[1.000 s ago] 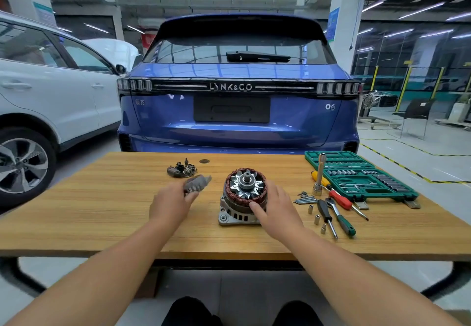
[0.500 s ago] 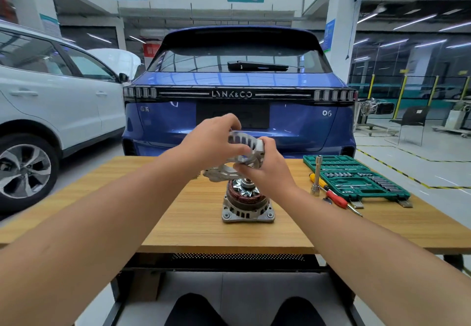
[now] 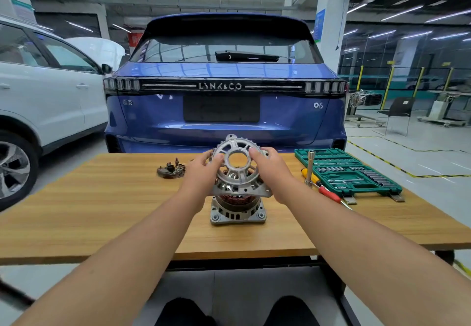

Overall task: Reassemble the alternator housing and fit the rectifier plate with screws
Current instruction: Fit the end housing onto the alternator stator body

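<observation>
Above the lower housing half, left hand and right hand are gripping the end cover, tilted, probably to align it.

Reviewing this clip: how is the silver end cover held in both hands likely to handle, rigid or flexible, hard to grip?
The end cover looks like cast metal, so probably rigid and fairly heavy for its size. Its open ribs and rim teeth likely give the left hand and right hand secure purchase. Held tilted over the alternator body, it may snag when lowered.

Silver housing cover, green socket case, blue car.
</observation>
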`<state>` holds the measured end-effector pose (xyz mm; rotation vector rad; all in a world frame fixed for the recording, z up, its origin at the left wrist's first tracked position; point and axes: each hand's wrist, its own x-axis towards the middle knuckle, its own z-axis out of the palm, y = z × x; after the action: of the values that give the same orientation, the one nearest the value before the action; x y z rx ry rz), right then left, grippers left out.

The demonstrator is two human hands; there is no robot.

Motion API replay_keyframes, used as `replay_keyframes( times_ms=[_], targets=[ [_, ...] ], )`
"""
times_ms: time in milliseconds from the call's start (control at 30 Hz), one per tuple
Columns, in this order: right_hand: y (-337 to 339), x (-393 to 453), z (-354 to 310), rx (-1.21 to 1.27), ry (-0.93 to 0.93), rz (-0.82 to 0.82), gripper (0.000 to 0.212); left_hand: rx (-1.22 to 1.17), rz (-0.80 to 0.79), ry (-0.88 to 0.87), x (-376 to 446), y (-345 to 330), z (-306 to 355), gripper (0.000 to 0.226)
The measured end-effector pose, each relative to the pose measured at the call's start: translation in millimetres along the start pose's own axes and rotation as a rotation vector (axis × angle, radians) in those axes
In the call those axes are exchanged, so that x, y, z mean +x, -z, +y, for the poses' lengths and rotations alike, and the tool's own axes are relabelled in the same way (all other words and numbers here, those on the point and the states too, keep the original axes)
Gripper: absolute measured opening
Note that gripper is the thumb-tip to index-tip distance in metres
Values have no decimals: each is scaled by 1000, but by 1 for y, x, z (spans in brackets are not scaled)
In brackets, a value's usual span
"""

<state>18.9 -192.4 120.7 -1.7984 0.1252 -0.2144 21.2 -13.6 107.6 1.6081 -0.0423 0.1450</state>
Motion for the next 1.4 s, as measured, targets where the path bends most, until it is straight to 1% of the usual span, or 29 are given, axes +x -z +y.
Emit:
replay_keyframes(
  times_ms=[100,133,233,267,333,400,567,667,800,900,1133,1233,1400],
  targets=[
    [-4,10,6,71,-152,-9,57,-149,79,123,7,-9,-12,31],
    [-6,12,10,96,-185,-12,56,-165,91,147,10,-11,-16,26],
    [-12,20,19,106,-217,-26,55,-134,105,162,18,-11,-27,5],
    [-13,23,22,103,-217,-32,53,-128,102,161,21,-11,-30,6],
    [-15,27,26,98,-216,-43,46,-110,82,167,24,-10,-34,2],
    [-16,30,31,96,-216,-39,39,-83,66,162,26,-11,-35,15],
    [-17,38,39,114,-220,-38,34,-45,42,170,33,-13,-42,36],
    [-16,41,45,98,-222,-48,39,-26,25,190,36,-16,-50,45],
    [-16,44,54,102,-234,-42,34,-11,4,174,38,-18,-54,37],
    [-16,46,58,106,-224,-34,30,4,3,176,41,-20,-55,38],
    [-19,46,58,105,-212,-33,31,8,5,206,46,-18,-58,41],
    [-20,47,58,82,-203,-28,34,28,10,200,47,-18,-58,37],
    [-19,46,57,88,-210,-33,34,79,21,178,46,-19,-57,38]
  ],
)
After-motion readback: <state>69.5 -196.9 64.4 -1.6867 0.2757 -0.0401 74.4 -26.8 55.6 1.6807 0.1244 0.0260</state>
